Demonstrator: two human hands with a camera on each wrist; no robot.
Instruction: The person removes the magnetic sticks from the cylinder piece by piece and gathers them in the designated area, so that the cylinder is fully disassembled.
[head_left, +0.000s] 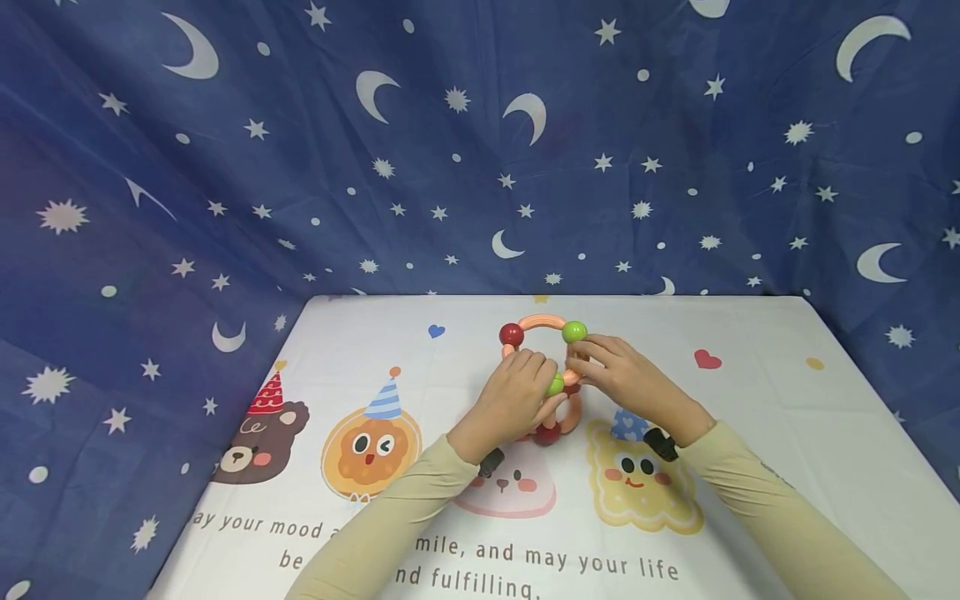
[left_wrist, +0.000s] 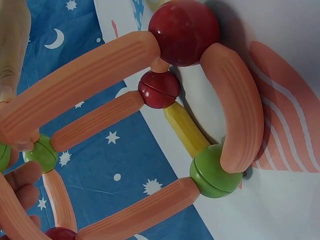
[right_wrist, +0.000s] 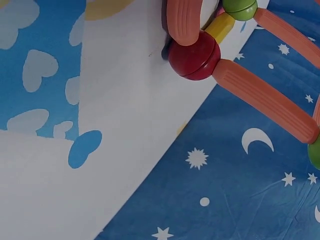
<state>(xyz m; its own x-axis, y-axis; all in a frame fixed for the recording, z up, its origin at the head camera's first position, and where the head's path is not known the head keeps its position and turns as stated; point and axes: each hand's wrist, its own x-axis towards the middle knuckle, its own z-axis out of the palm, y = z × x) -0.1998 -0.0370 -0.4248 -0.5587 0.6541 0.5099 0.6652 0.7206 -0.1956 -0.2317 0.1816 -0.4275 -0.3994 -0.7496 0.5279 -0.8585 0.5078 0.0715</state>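
A toy frame of curved orange rods (head_left: 542, 320) joined by red balls (head_left: 512, 335) and green balls (head_left: 574, 332) stands on the table. My left hand (head_left: 517, 396) grips its near side by a green ball (head_left: 555, 384). On the right side my right hand (head_left: 626, 375) pinches the frame, with fingertips just below the upper green ball; part of that contact is hidden. The left wrist view shows a yellow rod (left_wrist: 187, 131) between a red ball (left_wrist: 158, 89) and a green ball (left_wrist: 216, 171) at the base. No hand appears in the right wrist view.
A white tablecloth (head_left: 817, 483) printed with cartoon faces, hearts and lettering covers the table. Behind it and along the sides hangs a blue curtain (head_left: 420, 150) with moons and stars. A dark wrist camera (head_left: 661, 444) sits at the right cuff.
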